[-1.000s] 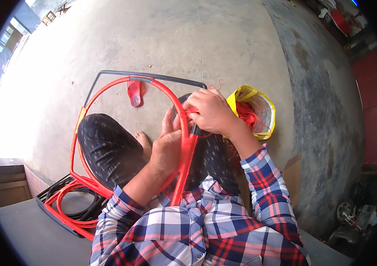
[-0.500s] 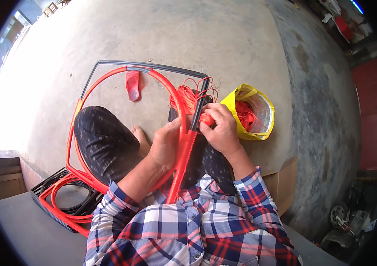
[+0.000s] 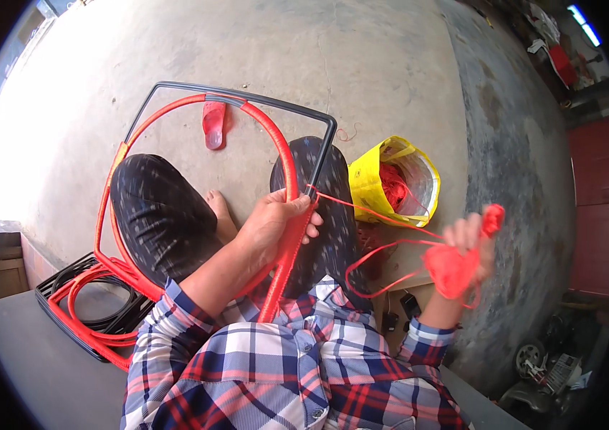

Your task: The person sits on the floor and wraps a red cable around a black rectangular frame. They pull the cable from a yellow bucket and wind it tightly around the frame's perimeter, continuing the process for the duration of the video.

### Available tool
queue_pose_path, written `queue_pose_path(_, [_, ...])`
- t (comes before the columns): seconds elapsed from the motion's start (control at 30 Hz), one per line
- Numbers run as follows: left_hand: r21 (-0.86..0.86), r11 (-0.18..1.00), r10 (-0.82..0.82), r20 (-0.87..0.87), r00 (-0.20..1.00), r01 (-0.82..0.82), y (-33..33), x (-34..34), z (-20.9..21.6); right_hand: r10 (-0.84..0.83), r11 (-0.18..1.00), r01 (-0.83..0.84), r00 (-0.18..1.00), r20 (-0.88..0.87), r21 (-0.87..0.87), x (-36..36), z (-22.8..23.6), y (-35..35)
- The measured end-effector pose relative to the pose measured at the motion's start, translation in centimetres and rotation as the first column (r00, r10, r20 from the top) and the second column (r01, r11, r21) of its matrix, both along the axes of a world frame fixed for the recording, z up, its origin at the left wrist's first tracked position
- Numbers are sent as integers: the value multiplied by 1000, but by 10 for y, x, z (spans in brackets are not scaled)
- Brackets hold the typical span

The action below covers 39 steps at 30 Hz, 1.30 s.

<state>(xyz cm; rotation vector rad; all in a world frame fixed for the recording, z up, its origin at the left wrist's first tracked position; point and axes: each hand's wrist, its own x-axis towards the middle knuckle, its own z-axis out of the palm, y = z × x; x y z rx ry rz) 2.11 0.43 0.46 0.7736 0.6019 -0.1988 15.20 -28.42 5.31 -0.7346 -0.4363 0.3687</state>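
Red cord (image 3: 372, 211) (best pulled evenly taut) stretches from the wrapped frame (image 3: 282, 276) gripped by the left hand (image 3: 270, 222) to the bundle (image 3: 451, 271) clutched in the right hand (image 3: 471, 240).

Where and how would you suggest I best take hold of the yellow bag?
I'd probably pinch the bag by its rim's right side, coming from the right: it gapes open, silvery lining shows there, and the red cord bunches toward the left inside.

Frame (image 3: 292, 244) over the lap (image 3: 333, 244), slipper (image 3: 213, 127) on the floor (image 3: 390, 64) ahead, cord (image 3: 392, 188) in the bag (image 3: 366, 179) at right
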Motion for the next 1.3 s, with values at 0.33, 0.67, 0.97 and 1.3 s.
queue_pose_path(0.33, [-15, 999, 35, -8, 999, -35, 2, -1, 0, 178, 687, -169, 982, -62, -707, -53, -33, 110])
queue_pose_path(0.67, [-114, 991, 61, -50, 997, -66, 8, 3, -9, -297, 700, 161, 952, -78, -696, 24, -8, 31])
queue_pose_path(0.97, [4, 998, -56, -25, 998, 56, 14, 3, -10, -393, 896, 266, 847, -357, -354, 35, -25, -14])
queue_pose_path(1.3, [-7, 999, -54, 33, 998, 54, 15, -10, 28, 269, 533, 160, 899, 346, -831, -21, -46, 152])
